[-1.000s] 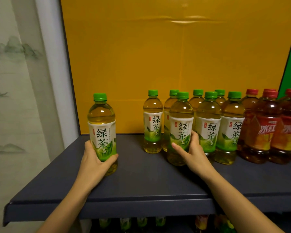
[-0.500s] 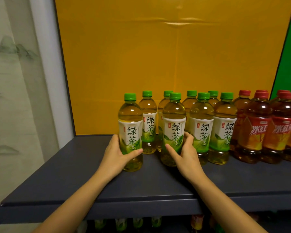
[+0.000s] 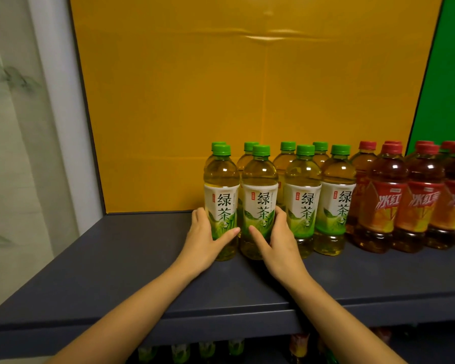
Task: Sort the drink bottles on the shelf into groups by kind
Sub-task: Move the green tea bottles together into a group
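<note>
Several green-capped green tea bottles stand in two rows on the dark grey shelf (image 3: 95, 264). My left hand (image 3: 205, 240) grips the leftmost front green tea bottle (image 3: 222, 195), which stands upright on the shelf, touching its neighbour. My right hand (image 3: 279, 243) wraps the second front green tea bottle (image 3: 260, 198) low on its label. To the right, several red-capped iced red tea bottles (image 3: 386, 198) form their own group, touching the green group.
A yellow back panel (image 3: 247, 101) closes the shelf behind the bottles; a green panel (image 3: 447, 88) begins at the right. The shelf's left half is bare. A lower shelf holds more bottles (image 3: 208, 350), mostly hidden. A pale wall hanging (image 3: 16, 153) is at left.
My left hand has slid its green tea bottle rightward along the shelf until it stands against the green tea group. My right hand stayed on the second front bottle.
</note>
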Demonstrator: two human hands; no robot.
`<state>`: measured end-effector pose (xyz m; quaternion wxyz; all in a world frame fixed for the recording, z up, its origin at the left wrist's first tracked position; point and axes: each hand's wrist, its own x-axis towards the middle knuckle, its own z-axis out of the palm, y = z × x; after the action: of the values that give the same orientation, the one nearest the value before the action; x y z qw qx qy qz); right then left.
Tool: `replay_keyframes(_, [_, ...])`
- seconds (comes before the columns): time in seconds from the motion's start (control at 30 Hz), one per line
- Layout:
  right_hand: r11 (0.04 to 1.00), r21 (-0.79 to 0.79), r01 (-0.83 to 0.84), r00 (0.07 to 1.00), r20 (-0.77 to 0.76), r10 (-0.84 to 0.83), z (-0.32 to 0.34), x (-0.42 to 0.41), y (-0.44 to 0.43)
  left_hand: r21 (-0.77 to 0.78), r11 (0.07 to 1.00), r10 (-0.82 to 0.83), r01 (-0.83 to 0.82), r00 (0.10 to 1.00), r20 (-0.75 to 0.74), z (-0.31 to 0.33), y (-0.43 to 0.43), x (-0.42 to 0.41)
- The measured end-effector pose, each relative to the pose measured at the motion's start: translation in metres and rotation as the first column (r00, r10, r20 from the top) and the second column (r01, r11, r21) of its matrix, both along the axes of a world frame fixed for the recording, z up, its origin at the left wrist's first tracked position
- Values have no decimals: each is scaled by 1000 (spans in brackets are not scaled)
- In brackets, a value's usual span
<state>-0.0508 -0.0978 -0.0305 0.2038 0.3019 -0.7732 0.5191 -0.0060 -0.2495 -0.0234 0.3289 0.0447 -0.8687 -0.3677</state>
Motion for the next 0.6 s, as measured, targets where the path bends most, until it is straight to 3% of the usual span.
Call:
replay_keyframes(0.2, [1000,6,12,1000,-12,-12,-1,0,0,-58,998,32,-35,998,-53,-7,8,-5])
replay_keyframes(0.47, [1000,-24,-4,1000,10,4,1,1,3,-2,999,47,-47,998,37,2,9,2])
replay_keyframes(0.6, [998,-9,-56,998,1,56,2,10,14,-107,982,142,-154,984,-107,12,13,21])
